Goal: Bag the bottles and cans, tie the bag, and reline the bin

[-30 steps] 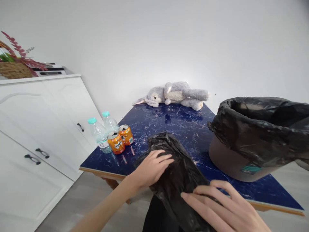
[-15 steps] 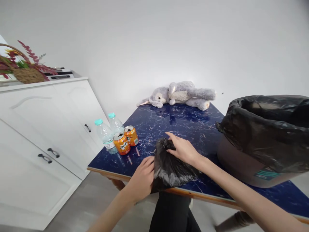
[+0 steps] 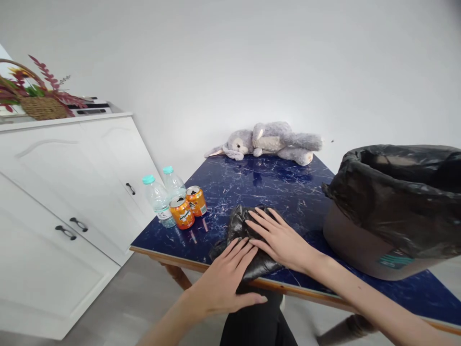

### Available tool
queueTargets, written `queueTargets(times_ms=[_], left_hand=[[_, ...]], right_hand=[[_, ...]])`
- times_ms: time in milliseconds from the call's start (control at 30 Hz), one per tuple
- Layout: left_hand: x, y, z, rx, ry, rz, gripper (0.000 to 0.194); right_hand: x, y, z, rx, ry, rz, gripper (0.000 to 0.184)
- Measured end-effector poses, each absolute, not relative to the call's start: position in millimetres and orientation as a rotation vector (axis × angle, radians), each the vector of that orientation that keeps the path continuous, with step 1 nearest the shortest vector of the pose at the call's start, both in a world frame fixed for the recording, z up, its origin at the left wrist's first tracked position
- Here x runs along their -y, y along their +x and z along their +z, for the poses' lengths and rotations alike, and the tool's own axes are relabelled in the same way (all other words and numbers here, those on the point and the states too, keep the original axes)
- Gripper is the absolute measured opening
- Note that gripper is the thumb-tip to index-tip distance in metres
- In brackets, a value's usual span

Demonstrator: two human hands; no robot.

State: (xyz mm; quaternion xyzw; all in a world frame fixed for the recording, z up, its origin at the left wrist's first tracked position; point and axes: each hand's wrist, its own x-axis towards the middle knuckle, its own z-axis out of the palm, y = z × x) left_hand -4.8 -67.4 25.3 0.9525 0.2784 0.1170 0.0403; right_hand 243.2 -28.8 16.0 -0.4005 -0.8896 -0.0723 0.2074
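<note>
A crumpled black plastic bag (image 3: 236,221) lies at the front edge of the blue marbled table (image 3: 230,185). My left hand (image 3: 226,276) rests on the bag's near left part, fingers stretched out and thumb held away over the table edge. Flat on its right part lies my right hand (image 3: 281,240), fingers extended and a little spread. Both hands press on the bag without gripping it, and they hide much of its middle.
On the right stands a brown bin (image 3: 349,245) lined with a black bag (image 3: 396,197). Two orange soda cans (image 3: 182,213) and two clear bottles (image 3: 158,199) with turquoise caps stand at the left. A grey plush rabbit (image 3: 270,139) lies at the back. White cabinets (image 3: 65,202) stand left.
Both hands have gone from gripping the black bag to lying flat on it. The left hand moved onto the bag from its side. The bag now looks flatter.
</note>
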Motion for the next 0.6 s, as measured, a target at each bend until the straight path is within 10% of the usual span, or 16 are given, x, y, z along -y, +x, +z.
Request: queueTargets(times_ms=[433, 600], left_hand=[[58.5, -38.6, 18.4, -1.168, 2.468, 0.611, 0.043], [41.3, -31.4, 26.5, -1.480, 2.318, 0.782, 0.040]], right_hand=[[56.3, 280.5, 29.4, 2.505, -1.054, 0.442, 0.082], [62.5, 281.8, 44.9, 2.281, -1.285, 0.557, 0.044]])
